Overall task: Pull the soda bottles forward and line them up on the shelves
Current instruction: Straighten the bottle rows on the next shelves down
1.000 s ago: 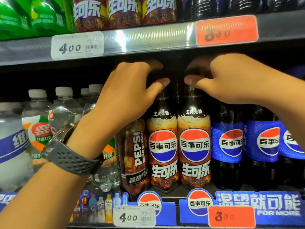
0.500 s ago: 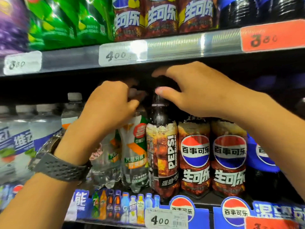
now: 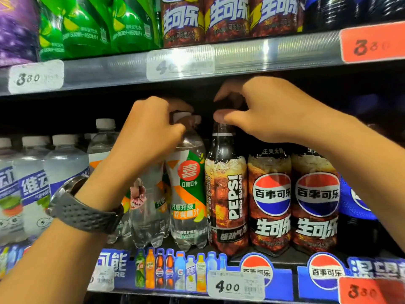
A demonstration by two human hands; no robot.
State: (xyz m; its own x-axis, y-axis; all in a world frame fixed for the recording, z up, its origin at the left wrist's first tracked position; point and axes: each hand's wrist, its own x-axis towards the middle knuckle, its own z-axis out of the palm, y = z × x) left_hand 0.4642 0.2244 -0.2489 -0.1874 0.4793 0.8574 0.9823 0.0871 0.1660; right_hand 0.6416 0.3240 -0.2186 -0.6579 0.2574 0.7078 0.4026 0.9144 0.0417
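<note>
The soda bottles are ribbed, waisted plastic with glossy shrink labels, and they stand upright on the middle shelf, whose front edge carries a blue printed card strip. The left hand, with a dimpled grey rubber watch strap at the wrist, has its fingers curled over the white screw cap of a clear bottle with a green and orange label. That bottle hangs directly under the palm, at the front edge of the shelf. The right hand pinches the top of the dark Pepsi Zero Sugar bottle between thumb and forefinger. The black cap is mostly hidden inside the pinch, and the smooth black neck drops straight below the thumb. This bottle's label is turned sideways, with the lettering running vertically, and its side touches the clear bottle on its left. Just to its right stand 2 matching cola bottles with round red, white and blue logos facing forward, under the right wrist. A blue-labelled bottle sits behind the right forearm. White paper price tags read 400.
</note>
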